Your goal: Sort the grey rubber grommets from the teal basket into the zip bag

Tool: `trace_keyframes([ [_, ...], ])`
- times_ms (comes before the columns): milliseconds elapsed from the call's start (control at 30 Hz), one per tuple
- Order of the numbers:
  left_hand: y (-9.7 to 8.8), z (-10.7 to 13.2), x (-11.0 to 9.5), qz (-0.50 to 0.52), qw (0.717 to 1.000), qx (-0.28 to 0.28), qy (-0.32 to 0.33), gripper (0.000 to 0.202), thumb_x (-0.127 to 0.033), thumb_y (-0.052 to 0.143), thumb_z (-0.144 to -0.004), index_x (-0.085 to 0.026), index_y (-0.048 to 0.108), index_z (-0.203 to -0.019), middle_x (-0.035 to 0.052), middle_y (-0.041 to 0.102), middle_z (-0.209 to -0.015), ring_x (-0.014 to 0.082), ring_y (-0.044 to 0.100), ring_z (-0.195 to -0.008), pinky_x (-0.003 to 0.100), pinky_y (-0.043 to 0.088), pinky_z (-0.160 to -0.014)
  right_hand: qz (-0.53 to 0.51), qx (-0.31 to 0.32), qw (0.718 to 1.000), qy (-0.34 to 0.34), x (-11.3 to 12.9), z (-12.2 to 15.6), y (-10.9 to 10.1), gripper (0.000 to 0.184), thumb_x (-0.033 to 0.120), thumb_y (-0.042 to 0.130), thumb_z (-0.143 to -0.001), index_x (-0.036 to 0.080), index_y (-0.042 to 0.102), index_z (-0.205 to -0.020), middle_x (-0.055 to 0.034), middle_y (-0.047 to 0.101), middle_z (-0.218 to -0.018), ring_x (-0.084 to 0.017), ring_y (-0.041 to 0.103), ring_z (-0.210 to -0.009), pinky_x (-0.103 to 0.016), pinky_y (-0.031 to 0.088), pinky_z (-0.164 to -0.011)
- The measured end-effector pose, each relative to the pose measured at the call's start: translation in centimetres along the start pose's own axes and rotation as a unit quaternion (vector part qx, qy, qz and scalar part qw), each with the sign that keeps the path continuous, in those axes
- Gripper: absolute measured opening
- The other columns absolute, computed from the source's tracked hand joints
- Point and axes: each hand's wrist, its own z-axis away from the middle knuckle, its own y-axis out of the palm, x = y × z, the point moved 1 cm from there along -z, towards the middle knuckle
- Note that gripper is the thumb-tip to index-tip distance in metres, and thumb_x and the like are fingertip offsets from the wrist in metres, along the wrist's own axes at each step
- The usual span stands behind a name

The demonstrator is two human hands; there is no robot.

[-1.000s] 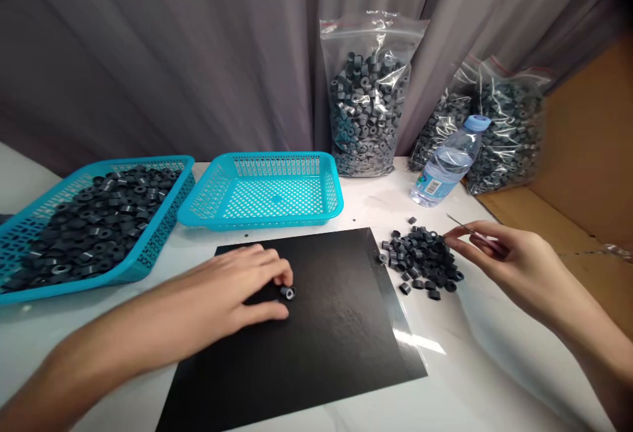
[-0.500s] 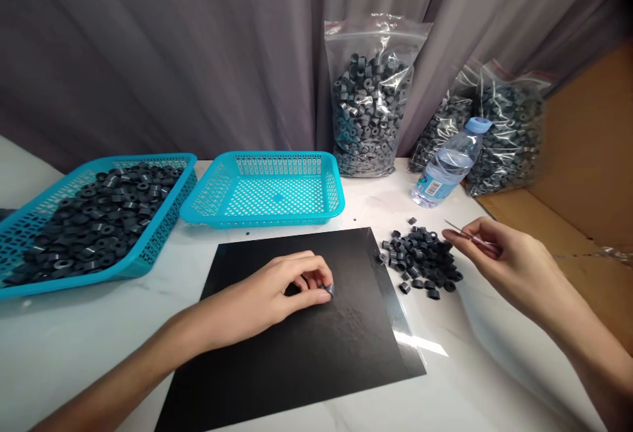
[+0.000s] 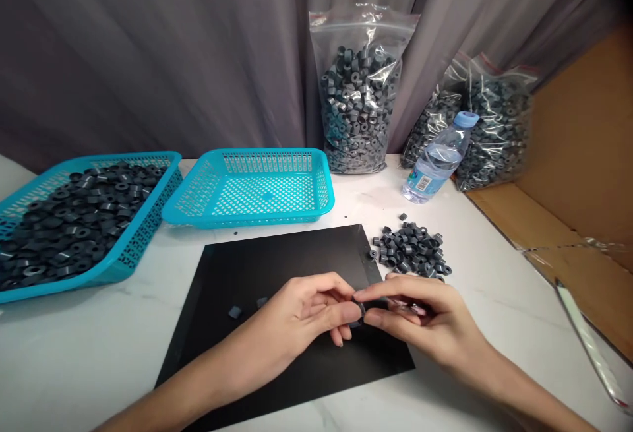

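Over the black mat [image 3: 277, 254], my left hand [image 3: 316, 316] pinches a small dark grey ring [image 3: 361, 313] between thumb and fingers. My right hand [image 3: 430, 316] meets it from the right, thumb and forefinger touching the same ring. Within the curled right fingers a slim tool with a pinkish handle [image 3: 414, 309] shows in part; its tip is hidden. Two small grey pieces lie on the mat left of my left hand, one of them a flat-looking piece [image 3: 235, 312]. Behind my right hand is a loose pile of grey rings [image 3: 413, 247].
A blue basket full of grey rings [image 3: 153, 204] stands at left, beside a bare blue basket [image 3: 270, 198]. Behind are a zip bag of rings [image 3: 363, 102], more bags [image 3: 497, 122] and a water bottle [image 3: 438, 161]. A cardboard box [image 3: 578, 142] and a slim pale object [image 3: 586, 339] are right.
My right hand has moved left and down from beside the pile to meet the left hand. My left hand has shifted right and nearer with the ring. The view has turned slightly right.
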Motion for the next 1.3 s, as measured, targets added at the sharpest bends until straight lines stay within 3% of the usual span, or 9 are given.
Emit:
trace_keyframes([
  [267, 0.2, 0.2, 0.4, -0.008, 0.999, -0.039, -0.011, 0.018, -0.033, 0.074, -0.084, -0.02, 0.07, -0.095, -0.0005, 0.067, -0.083, 0.0135, 0.062, -0.074, 0.025, 0.049, -0.071, -0.053, -0.012, 0.998, 0.045, -0.5, -0.3, 0.3, 0.011, 0.033, 0.075, -0.086, 0.023, 0.079, -0.089, 0.0022, 0.058, -0.066, -0.009, 0.042, -0.053, -0.024, 0.035, -0.051],
  [400, 0.3, 0.3, 0.0, -0.111, 0.989, -0.092, 0.027, 0.015, -0.035, 0.074, -0.084, -0.022, 0.07, -0.091, -0.0011, 0.069, -0.087, 0.0136, 0.064, -0.074, 0.025, 0.052, -0.072, -0.051, -0.018, 0.998, 0.045, -0.5, -0.3, 0.2, 0.014, 0.036, 0.076, -0.085, 0.022, 0.079, -0.088, 0.0025, 0.054, -0.063, -0.009, 0.04, -0.053, -0.025, 0.032, -0.05],
  [567, 0.6, 0.6, -0.2, -0.218, 0.956, -0.158, 0.117, 0.018, -0.035, 0.073, -0.087, -0.025, 0.07, -0.102, -0.0021, 0.066, -0.084, 0.0122, 0.062, -0.072, 0.022, 0.052, -0.07, -0.063, -0.024, 0.996, 0.05, -0.4, -0.4, 0.3, 0.012, 0.035, 0.076, -0.085, 0.024, 0.077, -0.087, 0.0045, 0.048, -0.062, -0.008, 0.037, -0.053, -0.024, 0.03, -0.05],
  [767, 1.0, 1.3, -0.2, -0.295, 0.925, -0.154, 0.183, 0.011, -0.031, 0.065, -0.094, -0.028, 0.072, -0.102, -0.0011, 0.065, -0.089, 0.0115, 0.063, -0.077, 0.021, 0.051, -0.074, -0.06, -0.035, 0.997, 0.039, -0.4, -0.2, 0.4, 0.009, 0.031, 0.076, -0.085, 0.023, 0.076, -0.086, 0.0049, 0.046, -0.061, -0.008, 0.035, -0.053, -0.024, 0.03, -0.051],
  [933, 0.8, 1.0, -0.2, -0.295, 0.924, -0.149, 0.193, 0.016, -0.028, 0.063, -0.095, -0.029, 0.073, -0.108, -0.0008, 0.066, -0.094, 0.0103, 0.062, -0.078, 0.02, 0.051, -0.071, -0.084, -0.041, 0.995, 0.038, -0.3, -0.1, 0.5, 0.012, 0.031, 0.076, -0.085, 0.022, 0.072, -0.09, 0.0076, 0.036, -0.06, -0.007, 0.031, -0.05, -0.023, 0.026, -0.048],
  [1133, 0.3, 0.5, -0.2, -0.266, 0.926, -0.165, 0.212, 0.016, -0.021, 0.067, -0.092, -0.027, 0.076, -0.105, -0.0007, 0.068, -0.091, 0.0101, 0.061, -0.074, 0.021, 0.05, -0.067, -0.093, -0.047, 0.994, 0.022, -0.4, -0.2, 0.2, 0.017, 0.028, 0.077, -0.084, 0.026, 0.069, -0.099, 0.0086, 0.034, -0.061, -0.006, 0.03, -0.051, -0.022, 0.025, -0.048],
  [1300, 0.4, 0.3, 0.3, -0.243, 0.939, -0.155, 0.186, 0.017, -0.023, 0.069, -0.091, -0.029, 0.077, -0.104, -0.0016, 0.07, -0.089, 0.0105, 0.062, -0.074, 0.02, 0.049, -0.065, -0.041, -0.046, 0.997, -0.051, -0.4, -0.1, 0.0, 0.012, 0.023, 0.075, -0.086, 0.028, 0.075, -0.097, 0.0061, 0.05, -0.064, -0.006, 0.038, -0.052, -0.022, 0.029, -0.049],
])
